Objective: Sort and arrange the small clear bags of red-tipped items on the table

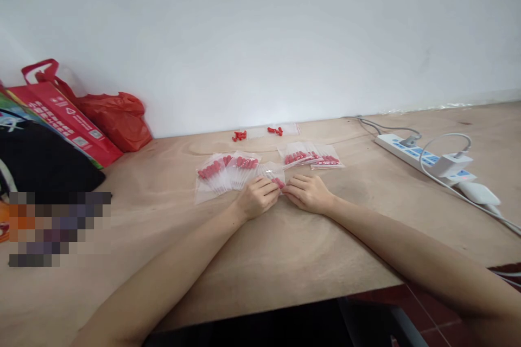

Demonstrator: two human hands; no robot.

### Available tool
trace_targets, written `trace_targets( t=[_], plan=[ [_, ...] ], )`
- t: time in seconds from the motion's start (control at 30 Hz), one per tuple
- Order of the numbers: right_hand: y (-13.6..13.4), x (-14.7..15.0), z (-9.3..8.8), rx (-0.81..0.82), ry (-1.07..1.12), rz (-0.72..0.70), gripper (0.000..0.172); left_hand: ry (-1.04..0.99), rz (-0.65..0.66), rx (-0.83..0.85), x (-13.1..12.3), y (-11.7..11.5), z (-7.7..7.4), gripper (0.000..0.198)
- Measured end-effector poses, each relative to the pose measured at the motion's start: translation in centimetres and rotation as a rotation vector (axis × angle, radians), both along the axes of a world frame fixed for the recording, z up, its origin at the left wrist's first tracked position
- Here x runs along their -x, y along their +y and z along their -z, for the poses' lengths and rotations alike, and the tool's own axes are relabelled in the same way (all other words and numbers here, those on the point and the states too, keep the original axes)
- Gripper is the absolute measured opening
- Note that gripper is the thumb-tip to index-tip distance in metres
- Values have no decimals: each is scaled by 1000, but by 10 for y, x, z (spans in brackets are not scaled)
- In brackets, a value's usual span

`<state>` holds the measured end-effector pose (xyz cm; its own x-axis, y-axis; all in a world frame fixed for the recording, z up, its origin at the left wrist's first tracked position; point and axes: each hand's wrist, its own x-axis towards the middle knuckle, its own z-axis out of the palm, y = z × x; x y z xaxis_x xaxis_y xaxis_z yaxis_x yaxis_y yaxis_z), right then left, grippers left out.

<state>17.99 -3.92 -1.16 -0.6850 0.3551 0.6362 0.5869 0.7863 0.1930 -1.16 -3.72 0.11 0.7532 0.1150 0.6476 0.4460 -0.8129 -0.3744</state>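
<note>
A small clear plastic bag [268, 169] with several red-tipped pieces inside lies between my hands on the wooden table. My left hand [257, 197] has its fingers closed on the bag's near edge. At the same bag's right corner, the fingers of my right hand [308, 193] are pinched together, close to my left fingertips. Fanned out to the left are more filled bags [214, 171], overlapping one another. Another stack of filled bags [299, 154] lies beyond my right hand. What exactly the red pieces are is too small to tell.
Loose red pieces [240, 135] lie near the wall beside a flat clear bag [256, 133] with more red pieces [275, 130] on it. A white power strip [419, 154] with a charger [451, 165] and cables is at right. Red bags [116, 119] and a black bag [44, 157] stand at left.
</note>
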Motion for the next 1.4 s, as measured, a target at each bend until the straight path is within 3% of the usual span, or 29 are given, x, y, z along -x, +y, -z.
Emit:
trace_targets(
  t=[0.73, 1.4],
  plan=[
    [-2, 4, -3, -72, 4, -2, 22, 17, 8, -58, -1, -2, -3, 7],
    [-2, -4, -3, -25, 56, 21, 22, 54, -48, -108, 26, -11, -8, 7]
  ],
)
